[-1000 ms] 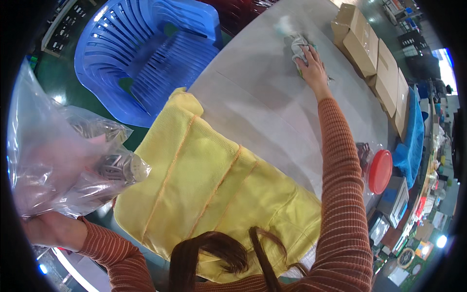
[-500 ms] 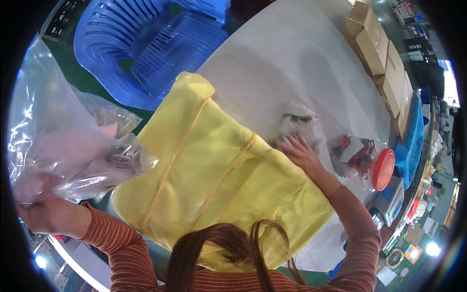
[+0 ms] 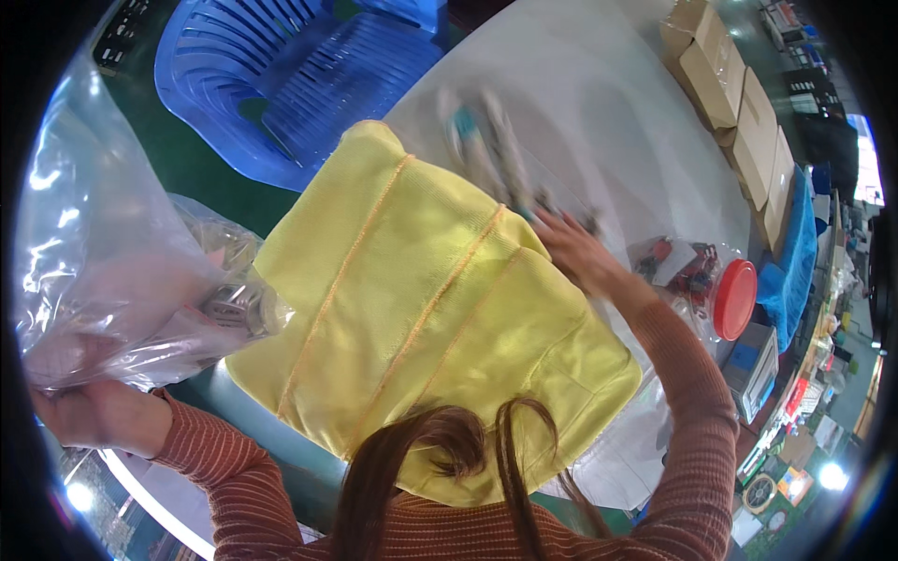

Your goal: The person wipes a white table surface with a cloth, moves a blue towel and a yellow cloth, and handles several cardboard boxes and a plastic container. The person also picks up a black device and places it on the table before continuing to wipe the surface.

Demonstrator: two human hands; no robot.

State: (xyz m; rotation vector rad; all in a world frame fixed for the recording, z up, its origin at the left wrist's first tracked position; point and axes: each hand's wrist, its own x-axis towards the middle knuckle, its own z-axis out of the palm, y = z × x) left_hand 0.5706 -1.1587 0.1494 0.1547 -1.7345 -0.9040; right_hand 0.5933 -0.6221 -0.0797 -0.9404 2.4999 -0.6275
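Note:
At the lower left, my left hand [image 3: 105, 413] is closed on a large clear plastic bag [image 3: 94, 206]; its fingers are partly veiled by the film. Shiny metal pieces [image 3: 229, 309] show inside the bag's end. My right hand [image 3: 585, 254] reaches over the edge of a yellow cloth-covered piece [image 3: 412, 309] with orange seams, fingers stretched out. At its fingertips a long, pale thing with a teal patch [image 3: 482, 150] is smeared by motion, its kind unclear. Small dark bits [image 3: 585, 217] lie beside the fingers, also blurred.
A clear jar with a red lid [image 3: 735, 299] lies right of my right forearm, reddish pieces inside. Brown cardboard boxes [image 3: 739, 131] and blue cloth [image 3: 795, 271] line the right side of the pale table [image 3: 617, 84]. A blue plastic chair [image 3: 346, 84] stands at the upper left.
My right hand has moved slightly away from me. The blurred thing beyond its fingers now stretches toward the upper left. The yellow piece has shifted a little; my left hand stays on the bag.

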